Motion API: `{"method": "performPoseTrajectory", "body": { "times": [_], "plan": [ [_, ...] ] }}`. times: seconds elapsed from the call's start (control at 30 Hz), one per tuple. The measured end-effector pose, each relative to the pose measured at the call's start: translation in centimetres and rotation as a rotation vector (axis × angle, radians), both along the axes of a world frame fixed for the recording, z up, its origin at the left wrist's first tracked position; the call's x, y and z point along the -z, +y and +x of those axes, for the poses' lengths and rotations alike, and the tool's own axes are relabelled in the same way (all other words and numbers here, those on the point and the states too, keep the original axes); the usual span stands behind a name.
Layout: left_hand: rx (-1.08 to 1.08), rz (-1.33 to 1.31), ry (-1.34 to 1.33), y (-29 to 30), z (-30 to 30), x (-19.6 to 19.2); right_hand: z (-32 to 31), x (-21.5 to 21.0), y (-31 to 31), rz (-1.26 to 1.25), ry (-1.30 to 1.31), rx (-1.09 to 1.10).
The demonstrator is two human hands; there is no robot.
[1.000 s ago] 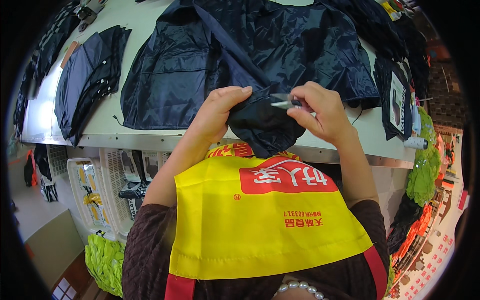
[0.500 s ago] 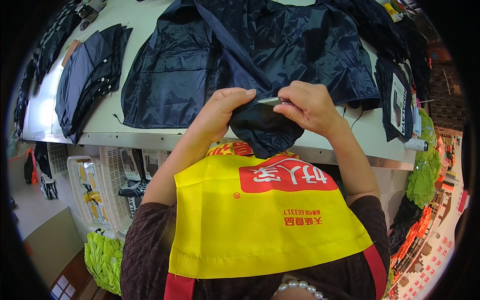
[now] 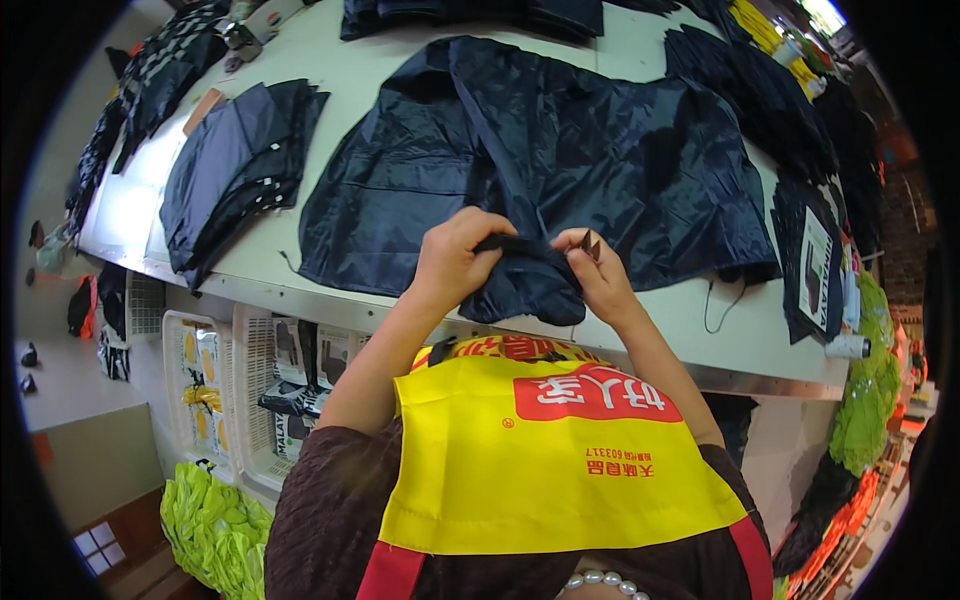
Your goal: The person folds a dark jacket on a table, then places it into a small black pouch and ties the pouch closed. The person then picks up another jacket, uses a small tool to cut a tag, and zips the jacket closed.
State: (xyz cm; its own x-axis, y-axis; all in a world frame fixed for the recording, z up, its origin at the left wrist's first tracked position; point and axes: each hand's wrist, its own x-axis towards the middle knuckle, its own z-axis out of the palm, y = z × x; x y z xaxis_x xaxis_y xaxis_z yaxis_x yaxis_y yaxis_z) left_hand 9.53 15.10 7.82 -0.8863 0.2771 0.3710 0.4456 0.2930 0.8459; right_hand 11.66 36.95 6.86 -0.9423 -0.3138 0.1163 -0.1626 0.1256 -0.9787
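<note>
The left hand (image 3: 455, 262) was closed on a bunched fold of the dark navy jacket (image 3: 560, 160), which lay spread on the white table (image 3: 340, 70) toward twelve o'clock. The right hand (image 3: 598, 280) pinched the same fold with a small snipper (image 3: 588, 243); keeping the fabric taut seemed wise

A: What does the person wear?

B: A dark brown knitted top; its sleeves (image 3: 330, 500) end above the elbows, so both forearms are bare.

A: And over it?

B: A yellow apron (image 3: 560, 470) of smooth, shiny cloth. It has a red patch (image 3: 590, 392) with white signs near the top edge, small red print below it, and red straps (image 3: 385, 575) at the lower corners.

A: Any jewellery?

B: Yes, a string of white pearls (image 3: 600, 580) at the neck. The left hand (image 3: 455, 260) and the right hand (image 3: 600, 275) have no gloves.
</note>
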Motion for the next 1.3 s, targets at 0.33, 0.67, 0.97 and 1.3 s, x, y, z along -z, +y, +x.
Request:
{"method": "performPoseTrajectory", "body": {
  "times": [0.33, 0.67, 0.97, 1.3],
  "plan": [
    [0.156, 0.481, -0.497, 3.8, 3.2, 2.7, -4.3, 0.7, -0.4, 0.011, 0.094, 0.382],
    [-0.568, 0.366, -0.037, -1.3, -2.3, 6.0, 3.7, -2.2, -6.3, 0.198, 0.092, -0.051],
    [-0.067, 0.022, -0.120, 7.8, 6.3, 5.1, -2.9, 2.2, 2.4, 0.529, 0.446, 0.613],
    [0.164, -0.006, -0.755, 0.0, 6.3, 5.6, 4.2, 9.0, 9.1, 0.593, 0.122, 0.476]
  ]
}}
